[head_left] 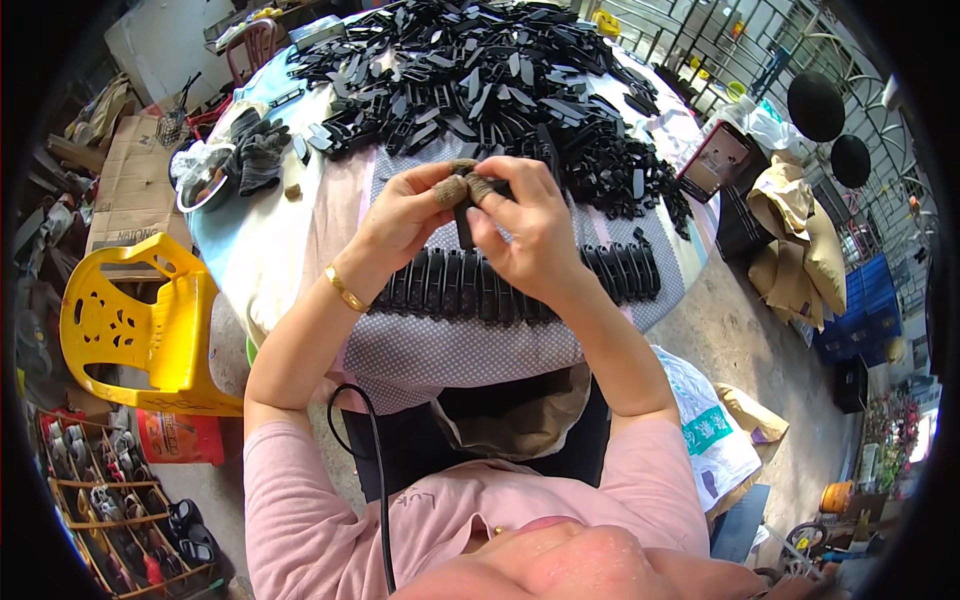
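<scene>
Cluttered workshop, round cloth-covered table. Both hands pinch one small black plastic part above the near edge: left hand and right hand clamped, apparently fitting it. Finished row lies below; loose heap beyond.
</scene>
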